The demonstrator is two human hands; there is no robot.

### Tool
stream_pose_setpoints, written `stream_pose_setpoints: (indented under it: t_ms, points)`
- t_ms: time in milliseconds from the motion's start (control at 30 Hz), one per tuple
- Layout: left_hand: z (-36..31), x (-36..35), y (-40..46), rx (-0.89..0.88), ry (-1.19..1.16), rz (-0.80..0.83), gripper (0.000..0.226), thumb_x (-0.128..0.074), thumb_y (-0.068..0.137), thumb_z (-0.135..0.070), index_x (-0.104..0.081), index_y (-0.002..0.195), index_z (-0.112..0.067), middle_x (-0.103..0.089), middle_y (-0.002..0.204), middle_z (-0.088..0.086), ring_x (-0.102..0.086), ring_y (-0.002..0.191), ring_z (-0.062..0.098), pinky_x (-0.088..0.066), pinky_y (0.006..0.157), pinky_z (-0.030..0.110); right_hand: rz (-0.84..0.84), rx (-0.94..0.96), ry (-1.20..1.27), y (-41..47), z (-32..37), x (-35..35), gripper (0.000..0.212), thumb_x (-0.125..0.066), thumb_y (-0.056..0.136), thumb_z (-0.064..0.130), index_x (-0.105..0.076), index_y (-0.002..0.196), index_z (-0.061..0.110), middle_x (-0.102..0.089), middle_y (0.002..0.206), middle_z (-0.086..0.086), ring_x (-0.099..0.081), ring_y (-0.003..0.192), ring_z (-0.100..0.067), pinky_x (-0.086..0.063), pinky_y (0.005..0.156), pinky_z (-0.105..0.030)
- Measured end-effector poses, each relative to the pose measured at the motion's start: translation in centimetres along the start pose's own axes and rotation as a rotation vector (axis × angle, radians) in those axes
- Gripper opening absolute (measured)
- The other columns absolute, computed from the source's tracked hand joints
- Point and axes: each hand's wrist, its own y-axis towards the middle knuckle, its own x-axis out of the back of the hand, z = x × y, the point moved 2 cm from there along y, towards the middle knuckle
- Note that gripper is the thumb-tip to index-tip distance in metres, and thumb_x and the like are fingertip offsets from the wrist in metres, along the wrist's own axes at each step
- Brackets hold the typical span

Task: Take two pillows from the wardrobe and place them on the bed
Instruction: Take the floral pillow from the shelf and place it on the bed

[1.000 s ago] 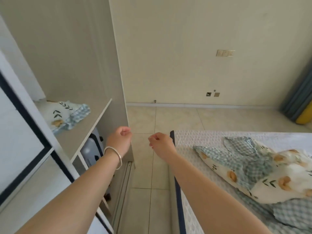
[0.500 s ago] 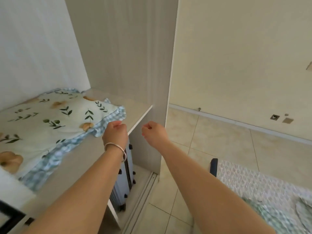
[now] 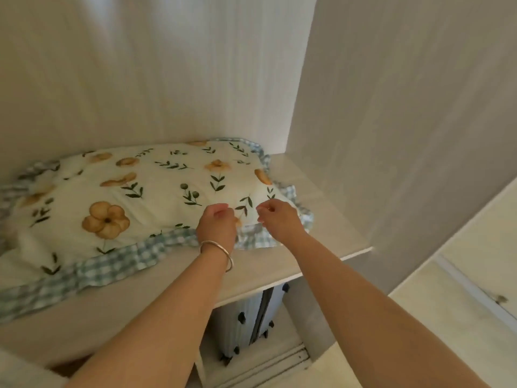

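Observation:
A cream pillow point(image 3: 145, 191) printed with orange flowers and green leaves, edged with a blue-and-white checked frill, lies flat on the wardrobe shelf point(image 3: 316, 242). My left hand point(image 3: 216, 224), with a silver bangle on the wrist, sits over the pillow's near right corner, fingers curled in. A little to its right, my right hand point(image 3: 279, 219) hovers over the same corner with its fingers loosely curled. Neither hand visibly grips the fabric. The bed and any other pillow are out of view.
A pale blue suitcase point(image 3: 249, 320) stands under the shelf. The wardrobe's side panel point(image 3: 391, 135) rises close on the right, its back wall point(image 3: 167, 65) behind the pillow. A sliding-door track point(image 3: 268, 365) runs along the floor below.
The view has swung left from the bed to face the wardrobe. Both hands have reached forward over the shelf to the pillow's near right corner.

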Motion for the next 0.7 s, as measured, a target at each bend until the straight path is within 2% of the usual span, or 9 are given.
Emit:
stream_pose_setpoints:
  t_ms: [67, 133, 200, 300, 367, 433, 500, 600, 700]
  points:
    - [0.0, 1.2, 1.4, 0.016, 0.028, -0.079, 0.023, -0.05, 0.085, -0.017, -0.065, 0.102, -0.02, -0.067, 0.099, 0.003, -0.059, 0.086, 0.02, -0.047, 0.075, 0.026, 0.07, 0.041, -0.014, 1.8, 1.2, -1.2, 0.022, -0.051, 0.091, 0.025, -0.066, 0.104, 0.016, -0.071, 0.102, -0.007, -0.066, 0.096, -0.025, -0.053, 0.089, -0.04]
    - [0.2, 2.5, 2.9, 0.035, 0.041, -0.149, 0.024, -0.051, 0.085, -0.019, -0.065, 0.105, -0.019, -0.068, 0.103, 0.005, -0.059, 0.092, 0.023, -0.047, 0.082, 0.031, 0.154, 0.094, -0.022, 3.2, 2.5, -2.7, 0.018, -0.051, 0.091, 0.025, -0.066, 0.099, 0.018, -0.071, 0.099, -0.007, -0.067, 0.093, -0.025, -0.054, 0.087, -0.039]
    - [0.5, 3.7, 4.2, 0.057, 0.034, -0.202, 0.021, -0.051, 0.086, -0.021, -0.064, 0.102, -0.019, -0.068, 0.105, 0.006, -0.059, 0.094, 0.025, -0.046, 0.081, 0.031, 0.204, 0.142, -0.04, 4.8, 3.8, -3.9, 0.018, -0.051, 0.091, 0.025, -0.066, 0.098, 0.018, -0.071, 0.095, -0.006, -0.068, 0.091, -0.025, -0.054, 0.085, -0.037]
    - [0.9, 5.3, 5.8, 0.083, -0.013, -0.234, 0.021, -0.053, 0.088, -0.021, -0.063, 0.106, -0.017, -0.065, 0.104, 0.007, -0.056, 0.089, 0.022, -0.041, 0.075, 0.028, 0.24, 0.19, -0.013, 7.1, 5.7, -5.6, 0.021, -0.051, 0.09, 0.023, -0.068, 0.101, 0.015, -0.07, 0.094, -0.007, -0.066, 0.095, -0.028, -0.052, 0.091, -0.045]
    - [1.1, 6.3, 6.8, 0.123, -0.043, -0.31, 0.024, -0.054, 0.087, -0.019, -0.062, 0.109, -0.015, -0.064, 0.106, 0.006, -0.054, 0.086, 0.02, -0.04, 0.075, 0.028, 0.276, 0.217, -0.027, 8.4, 6.7, -6.9, 0.021, -0.051, 0.09, 0.022, -0.068, 0.101, 0.015, -0.07, 0.098, -0.008, -0.064, 0.099, -0.029, -0.051, 0.094, -0.045]
    - [1.4, 7.0, 8.0, 0.151, -0.067, -0.386, 0.027, -0.056, 0.085, -0.02, -0.061, 0.111, -0.015, -0.063, 0.112, 0.006, -0.054, 0.088, 0.02, -0.039, 0.075, 0.028, 0.318, 0.266, -0.065, 9.8, 7.9, -8.0, 0.023, -0.05, 0.091, 0.023, -0.067, 0.103, 0.015, -0.07, 0.105, -0.009, -0.064, 0.101, -0.028, -0.05, 0.094, -0.044]
    - [1.7, 7.4, 9.0, 0.181, -0.087, -0.459, 0.031, -0.058, 0.083, -0.021, -0.06, 0.114, -0.015, -0.062, 0.118, 0.006, -0.055, 0.092, 0.021, -0.039, 0.077, 0.028, 0.332, 0.352, -0.16, 11.2, 8.9, -8.9, 0.024, -0.048, 0.093, 0.024, -0.065, 0.107, 0.015, -0.069, 0.103, -0.007, -0.064, 0.098, -0.026, -0.051, 0.088, -0.037]
    - [1.7, 6.9, 10.6, 0.291, -0.129, -0.617, 0.047, -0.062, 0.08, -0.024, -0.052, 0.125, -0.017, -0.05, 0.131, 0.009, -0.054, 0.109, 0.029, -0.043, 0.084, 0.034, 0.352, 0.508, -0.364, 13.5, 10.2, -10.3, 0.029, -0.047, 0.095, 0.026, -0.06, 0.118, 0.017, -0.066, 0.111, -0.005, -0.061, 0.103, -0.024, -0.045, 0.078, -0.03]
    - [0.5, 5.4, 11.8, 0.485, -0.224, -0.777, 0.076, -0.067, 0.076, -0.028, -0.03, 0.141, -0.019, -0.028, 0.142, 0.014, -0.045, 0.119, 0.035, -0.039, 0.096, 0.04, 0.392, 0.615, -0.436, 16.5, 11.6, -11.8, 0.033, -0.047, 0.094, 0.027, -0.057, 0.124, 0.019, -0.06, 0.122, -0.005, -0.055, 0.113, -0.024, -0.043, 0.085, -0.032]
